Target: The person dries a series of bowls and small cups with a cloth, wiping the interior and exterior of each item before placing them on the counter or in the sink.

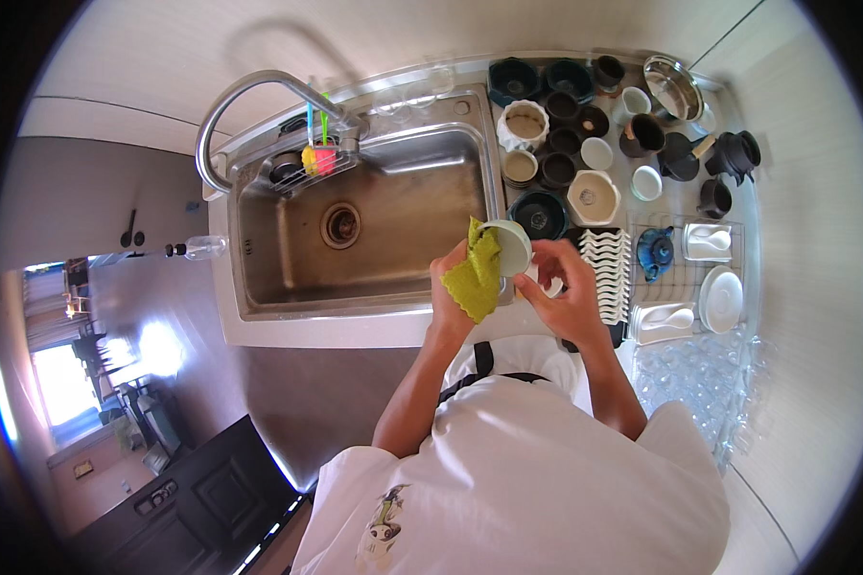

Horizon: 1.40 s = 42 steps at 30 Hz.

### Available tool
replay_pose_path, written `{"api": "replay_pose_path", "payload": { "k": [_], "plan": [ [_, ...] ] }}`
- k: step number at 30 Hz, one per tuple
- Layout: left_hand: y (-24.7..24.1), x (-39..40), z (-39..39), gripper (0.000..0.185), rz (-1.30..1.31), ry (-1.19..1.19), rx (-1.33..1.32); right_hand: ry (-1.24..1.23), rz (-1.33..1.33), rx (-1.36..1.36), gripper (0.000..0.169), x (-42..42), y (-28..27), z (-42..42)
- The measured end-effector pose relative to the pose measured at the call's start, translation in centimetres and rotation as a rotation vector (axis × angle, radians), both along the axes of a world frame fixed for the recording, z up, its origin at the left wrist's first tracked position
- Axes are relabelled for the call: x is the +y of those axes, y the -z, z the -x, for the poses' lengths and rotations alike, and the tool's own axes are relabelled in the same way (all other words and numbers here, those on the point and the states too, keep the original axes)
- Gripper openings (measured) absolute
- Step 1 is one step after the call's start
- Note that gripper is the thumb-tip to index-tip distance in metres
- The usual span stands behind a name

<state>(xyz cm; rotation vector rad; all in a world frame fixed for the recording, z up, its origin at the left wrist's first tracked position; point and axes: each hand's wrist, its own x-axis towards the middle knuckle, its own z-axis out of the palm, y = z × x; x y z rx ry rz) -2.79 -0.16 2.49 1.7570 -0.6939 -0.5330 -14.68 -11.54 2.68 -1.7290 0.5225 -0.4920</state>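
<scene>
My left hand (446, 284) holds a yellow-green cloth (475, 284) against the side of a pale bowl-shaped cup (512, 248), which is tipped sideways over the sink's right front corner. At the cup's other side, my right hand (567, 287) grips its rim between thumb and fingers. Part of a small white dish (552, 286) shows behind the right hand. Just beyond the cup sits a dark green octagonal bowl (539, 214). The stainless steel sink (395, 215) lies to the left, with no water visible in it.
A curved faucet (212, 108) arches over the sink beside a wire caddy (316, 172) with sponges. Dark and white cups, a cream octagonal bowl (593, 197) and a steel pot (672, 90) crowd the right counter. Nearer are a slotted rack (604, 266), a blue teapot (655, 253) and clear glasses (690, 381).
</scene>
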Motion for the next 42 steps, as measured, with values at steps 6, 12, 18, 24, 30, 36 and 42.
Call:
{"api": "replay_pose_path", "payload": {
  "k": [6,12,18,24,30,36,42],
  "plan": [
    [-1.1,0.2,0.1,0.022,-0.031,0.111,-0.154,0.222,-0.198,0.175,0.015,0.4,-0.8,0.0],
    [0.3,2.9,-1.2,0.045,0.181,-0.104,0.430,0.436,-0.092,0.361,0.030,-11.3,7.8,-0.7],
    [1.4,6.7,-2.7,0.031,0.302,-0.197,0.527,0.709,-0.638,0.208,0.025,-19.8,14.4,-1.8],
    [1.8,9.0,-1.7,0.075,0.962,-0.138,1.107,0.727,-0.590,0.228,0.024,-21.0,16.6,-2.6],
    [4.5,10.0,-2.2,0.090,1.212,-0.003,1.193,0.614,0.166,0.676,0.040,-21.9,16.2,-3.9],
    [4.9,8.7,-1.4,0.092,1.219,-0.006,1.136,0.702,0.454,0.697,0.036,-19.3,14.6,-4.0],
    [1.5,6.2,0.7,0.094,1.146,-0.206,1.269,0.711,0.843,0.387,0.017,-17.9,16.1,2.4]
  ]
}}
